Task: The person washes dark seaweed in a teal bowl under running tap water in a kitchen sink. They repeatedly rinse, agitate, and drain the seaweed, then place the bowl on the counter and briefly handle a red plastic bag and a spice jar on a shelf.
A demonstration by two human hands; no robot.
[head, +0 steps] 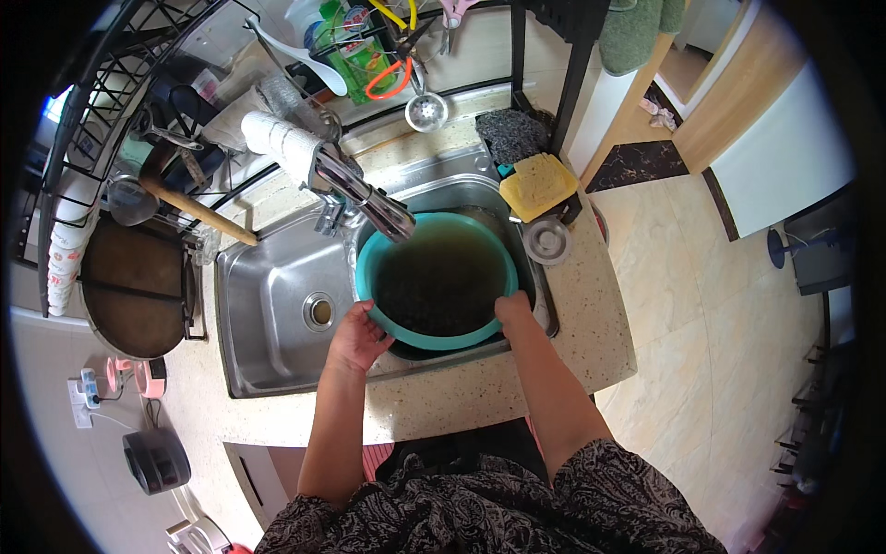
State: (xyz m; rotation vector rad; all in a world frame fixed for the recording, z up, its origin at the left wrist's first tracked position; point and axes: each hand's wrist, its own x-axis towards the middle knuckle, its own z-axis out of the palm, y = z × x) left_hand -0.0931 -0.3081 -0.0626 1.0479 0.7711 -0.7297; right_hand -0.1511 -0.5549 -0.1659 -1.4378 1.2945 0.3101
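A round teal plastic basin [437, 341] stands in the right bowl of a stainless steel double sink [270, 277], holding murky dark liquid. My left hand [358, 337] grips its rim at the lower left, the thumb near the outer wall. On the lower right my right hand [513, 310] holds the rim, most of its fingers hidden. A chrome faucet [367, 197] with a white wrap on its neck reaches over the basin's upper left edge. Dark matter in the liquid cannot be made out.
Yellow sponges [538, 187], a dark scouring pad [513, 136] and a metal sink strainer [547, 241] lie at the sink's right corner. Behind hang orange-handled scissors [390, 79] and a slotted ladle [426, 112]. A wooden handle [208, 215] juts toward the left bowl.
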